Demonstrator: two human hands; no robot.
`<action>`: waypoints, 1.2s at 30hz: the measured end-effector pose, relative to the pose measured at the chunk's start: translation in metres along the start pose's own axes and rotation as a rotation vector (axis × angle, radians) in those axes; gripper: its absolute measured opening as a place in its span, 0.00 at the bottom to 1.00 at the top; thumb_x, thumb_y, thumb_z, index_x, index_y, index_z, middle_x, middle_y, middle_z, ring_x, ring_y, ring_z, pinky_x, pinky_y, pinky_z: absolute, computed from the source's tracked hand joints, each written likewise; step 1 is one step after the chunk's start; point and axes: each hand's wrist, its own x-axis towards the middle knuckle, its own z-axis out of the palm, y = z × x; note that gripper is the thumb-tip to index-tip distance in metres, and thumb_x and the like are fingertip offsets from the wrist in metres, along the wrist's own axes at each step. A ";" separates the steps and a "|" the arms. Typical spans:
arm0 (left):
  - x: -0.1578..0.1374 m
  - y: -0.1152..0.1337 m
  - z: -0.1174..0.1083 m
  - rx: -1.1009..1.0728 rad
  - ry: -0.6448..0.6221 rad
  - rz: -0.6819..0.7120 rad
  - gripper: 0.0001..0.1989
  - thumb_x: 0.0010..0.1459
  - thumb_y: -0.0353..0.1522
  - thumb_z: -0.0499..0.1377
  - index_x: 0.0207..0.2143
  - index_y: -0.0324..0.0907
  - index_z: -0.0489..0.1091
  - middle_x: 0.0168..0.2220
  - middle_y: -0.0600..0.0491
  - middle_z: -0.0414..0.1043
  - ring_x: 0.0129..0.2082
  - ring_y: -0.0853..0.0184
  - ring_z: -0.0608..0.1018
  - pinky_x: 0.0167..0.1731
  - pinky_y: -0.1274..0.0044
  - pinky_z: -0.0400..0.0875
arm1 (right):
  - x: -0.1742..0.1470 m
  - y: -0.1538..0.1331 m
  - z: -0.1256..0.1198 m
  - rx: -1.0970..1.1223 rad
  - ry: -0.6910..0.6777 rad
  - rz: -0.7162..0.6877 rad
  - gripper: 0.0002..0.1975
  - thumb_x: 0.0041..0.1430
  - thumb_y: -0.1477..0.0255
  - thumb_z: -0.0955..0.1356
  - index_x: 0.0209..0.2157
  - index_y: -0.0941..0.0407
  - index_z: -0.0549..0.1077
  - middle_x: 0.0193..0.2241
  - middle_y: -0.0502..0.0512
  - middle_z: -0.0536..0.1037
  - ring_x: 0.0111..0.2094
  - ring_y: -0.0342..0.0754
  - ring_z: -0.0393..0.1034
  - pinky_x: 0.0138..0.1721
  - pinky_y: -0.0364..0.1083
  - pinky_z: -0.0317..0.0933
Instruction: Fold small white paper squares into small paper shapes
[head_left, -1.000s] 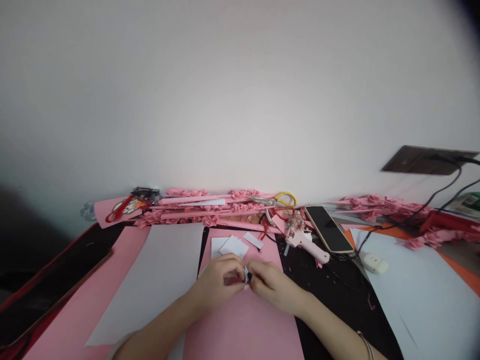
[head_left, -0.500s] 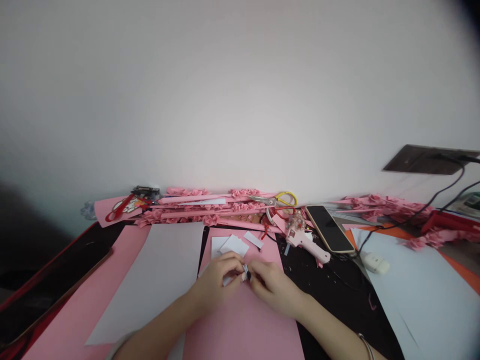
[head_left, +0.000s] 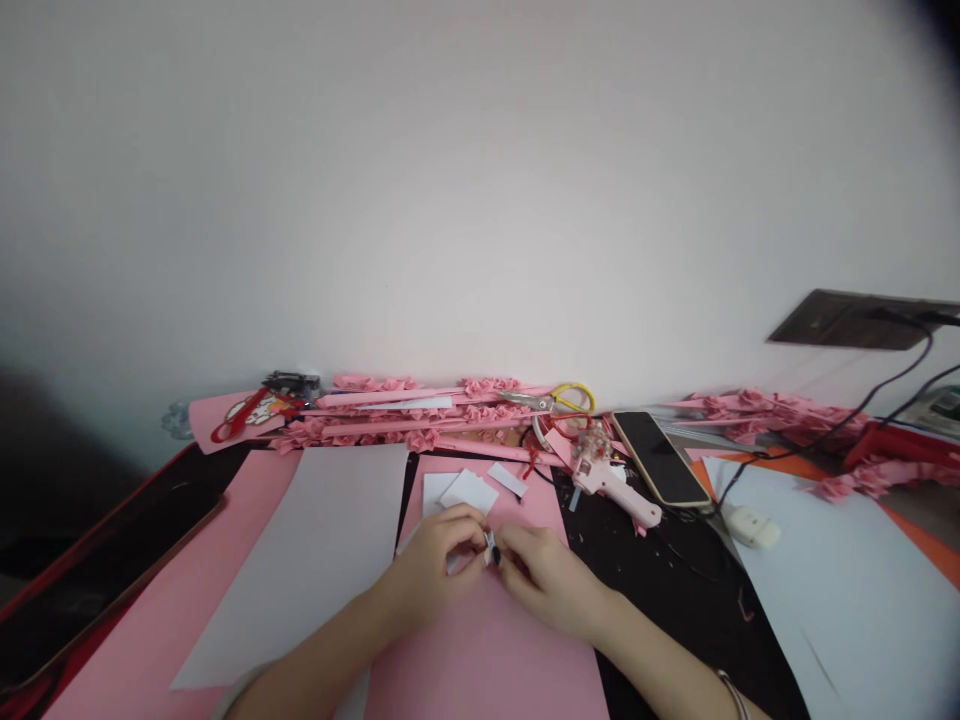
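Note:
Over a pink paper sheet [head_left: 491,650], my left hand [head_left: 442,560] and my right hand [head_left: 544,575] meet fingertip to fingertip. Both are closed in a pinch on a small piece of white paper [head_left: 490,543], with a dark spot showing at its right end. Most of the piece is hidden by the fingers. Just beyond my hands lie several small white paper squares [head_left: 469,490], partly overlapping. A narrow white paper strip [head_left: 508,479] rests to their right.
A pink glue gun [head_left: 611,485], a phone [head_left: 660,458] and yellow-handled scissors [head_left: 551,400] lie behind. Pink paper flower stems [head_left: 375,430] line the wall. White sheets [head_left: 322,550] are at left and right. A white earphone-like case [head_left: 752,526] and black cables [head_left: 825,432] sit at right.
My fingers have shifted very slightly around the small white paper, and its dark end sits a little lower. Everything else stays in place.

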 end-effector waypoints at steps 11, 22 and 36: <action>-0.001 -0.002 0.002 0.034 0.016 0.037 0.09 0.45 0.19 0.51 0.24 0.41 0.63 0.32 0.53 0.66 0.33 0.68 0.70 0.34 0.78 0.64 | 0.000 -0.001 0.000 -0.037 -0.010 0.003 0.08 0.50 0.81 0.59 0.24 0.56 0.56 0.19 0.45 0.60 0.20 0.39 0.54 0.21 0.38 0.47; -0.002 0.000 0.003 0.108 0.005 0.039 0.10 0.44 0.18 0.50 0.24 0.41 0.60 0.31 0.54 0.65 0.30 0.69 0.69 0.31 0.79 0.63 | -0.001 0.000 0.002 -0.080 0.001 -0.018 0.07 0.49 0.82 0.59 0.24 0.56 0.57 0.19 0.45 0.60 0.19 0.39 0.54 0.20 0.38 0.47; -0.001 0.001 0.003 0.116 0.023 0.025 0.11 0.43 0.18 0.48 0.22 0.41 0.60 0.32 0.53 0.65 0.31 0.68 0.69 0.31 0.78 0.63 | 0.001 -0.002 0.002 -0.013 0.020 0.030 0.07 0.52 0.81 0.58 0.24 0.56 0.56 0.20 0.46 0.61 0.20 0.40 0.55 0.21 0.38 0.47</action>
